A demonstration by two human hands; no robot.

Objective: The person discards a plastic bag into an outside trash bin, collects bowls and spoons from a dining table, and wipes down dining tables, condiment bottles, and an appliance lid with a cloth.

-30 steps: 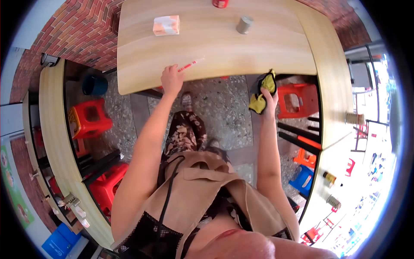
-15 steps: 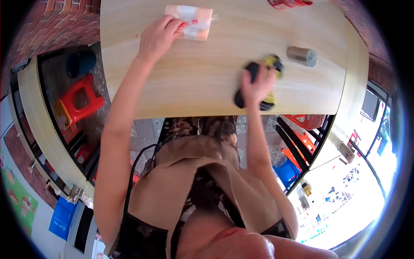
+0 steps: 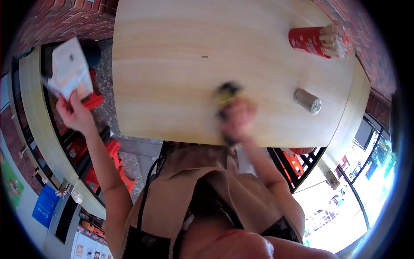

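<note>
My left hand [image 3: 75,113] is off the table's left side, its fingers closed on the pale orange and white tissue pack [image 3: 71,69]. The small red and clear wrapper seen earlier cannot be told apart clearly there. My right hand [image 3: 239,118], blurred by motion, is closed on the black and yellow cloth [image 3: 228,97] at the near part of the wooden table [image 3: 181,95]. A silver-grey can [image 3: 307,101] stands right of that hand. Farther back at the right is a red container [image 3: 308,41] with pale sticks in it.
A small dark mark [image 3: 204,56] shows on the tabletop. Red stools [image 3: 113,153] and another wooden table [image 3: 32,95] are at the left. Brick wall [image 3: 73,19] borders the far left. A blue box [image 3: 45,206] is at the lower left.
My left hand has lifted the tissue pack off the table and moved left. My right hand has moved left with the cloth across the tabletop. The view has shifted too.
</note>
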